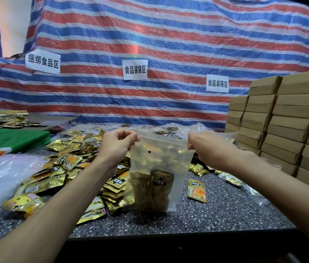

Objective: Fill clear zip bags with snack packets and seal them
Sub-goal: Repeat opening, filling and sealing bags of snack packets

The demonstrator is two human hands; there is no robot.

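Single head view: looks forward and down, close over table (225, 211), facing striped tarp (168, 44).

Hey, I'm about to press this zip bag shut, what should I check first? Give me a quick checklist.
1. The left hand pinches one top corner of the zip bag: ok.
2. The right hand pinches the other top corner: ok.
3. The snack packets sit low in the bag, below the zip strip: ok.
4. The zip strip is stretched fairly level between the hands: ok.
5. Strip already closed anywhere: cannot tell.
6. Bag's bottom resting on the table: cannot tell.
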